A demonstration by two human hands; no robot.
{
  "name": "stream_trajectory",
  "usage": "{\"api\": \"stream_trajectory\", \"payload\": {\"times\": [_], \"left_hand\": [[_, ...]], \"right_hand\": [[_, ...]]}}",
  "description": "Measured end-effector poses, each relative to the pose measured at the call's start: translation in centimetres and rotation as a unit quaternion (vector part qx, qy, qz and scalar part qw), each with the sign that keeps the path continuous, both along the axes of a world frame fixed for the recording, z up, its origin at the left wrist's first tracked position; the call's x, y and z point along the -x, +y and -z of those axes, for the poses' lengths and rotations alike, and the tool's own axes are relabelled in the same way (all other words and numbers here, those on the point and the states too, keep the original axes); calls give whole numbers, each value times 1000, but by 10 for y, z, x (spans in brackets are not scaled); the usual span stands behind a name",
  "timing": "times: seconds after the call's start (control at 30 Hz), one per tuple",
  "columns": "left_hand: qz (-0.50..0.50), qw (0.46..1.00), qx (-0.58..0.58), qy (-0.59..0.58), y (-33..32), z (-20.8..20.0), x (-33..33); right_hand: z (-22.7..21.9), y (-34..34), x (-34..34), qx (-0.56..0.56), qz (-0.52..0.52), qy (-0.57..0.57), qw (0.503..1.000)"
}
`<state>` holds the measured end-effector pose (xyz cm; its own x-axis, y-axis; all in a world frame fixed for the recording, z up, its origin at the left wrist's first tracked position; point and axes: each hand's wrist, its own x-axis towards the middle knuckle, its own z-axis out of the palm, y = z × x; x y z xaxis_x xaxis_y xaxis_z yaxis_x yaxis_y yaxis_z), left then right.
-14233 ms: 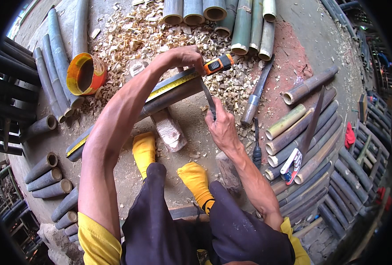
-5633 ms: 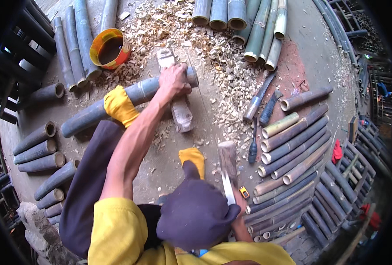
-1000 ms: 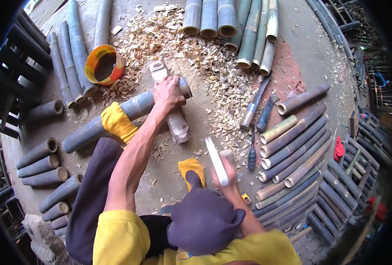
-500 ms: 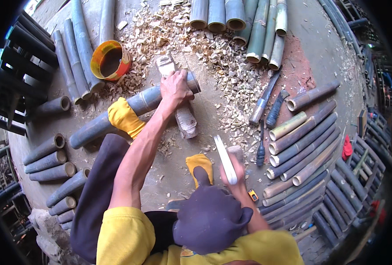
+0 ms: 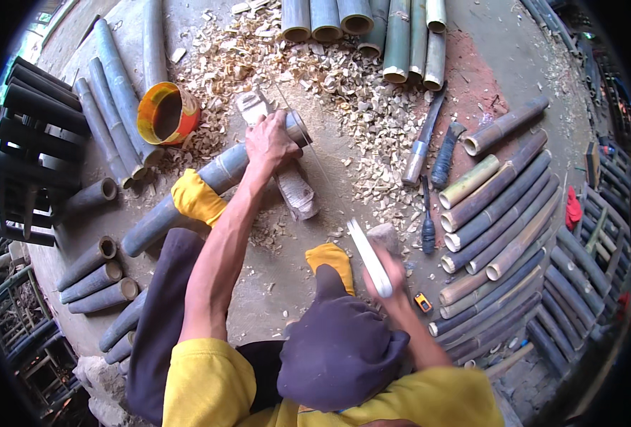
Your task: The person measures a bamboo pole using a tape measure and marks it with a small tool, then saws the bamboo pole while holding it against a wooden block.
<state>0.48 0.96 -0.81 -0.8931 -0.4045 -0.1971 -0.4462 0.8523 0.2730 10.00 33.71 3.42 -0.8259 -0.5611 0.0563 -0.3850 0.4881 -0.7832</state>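
A grey bamboo tube lies slanted across a pale wooden block. My left hand is closed over the tube near its far right end, with fingertips toward the block. My yellow-covered left foot rests on the tube farther down. My right hand, blurred by motion, grips a saw whose white frame or handle shows. Its thin blade appears as a line running past the tube's end; its contact with the bamboo cannot be made out clearly.
Wood chips cover the floor beyond. An orange bucket with dark contents stands at left. Several cut bamboo tubes lie at right, near a large blade with a handle, wrapped tools and a yellow tape measure.
The whole view has turned and shifted slightly. My right hand with the saw has drawn back a little from the tube. My left hand keeps its hold.
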Motion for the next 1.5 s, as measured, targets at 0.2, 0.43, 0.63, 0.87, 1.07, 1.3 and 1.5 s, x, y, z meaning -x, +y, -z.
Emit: {"api": "stream_trajectory", "payload": {"times": [0.2, 0.43, 0.63, 0.87, 1.07, 1.3, 1.5], "left_hand": [[-45, 994, -97, -24, -24, 6, -19], [-30, 997, -64, 37, -11, -1, -15], [-28, 997, -47, 51, -14, 10, -8], [-24, 998, -33, 42, -13, 17, -13], [-25, 998, -27, 53, -7, 14, -7], [-22, 997, -63, 24, -10, 16, -18], [-23, 998, -48, 39, -16, 2, -18]], "right_hand": [[35, -126, 43, 103, 26, -106, 989], [38, -73, 31, 117, 32, -53, 991], [39, -124, 67, 49, 7, -118, 992], [49, -107, 46, 141, 20, -64, 988], [50, -107, 53, 145, 23, -49, 988], [50, -122, 50, 137, 19, -52, 989], [57, -106, 50, 140, 43, -34, 989]]}}
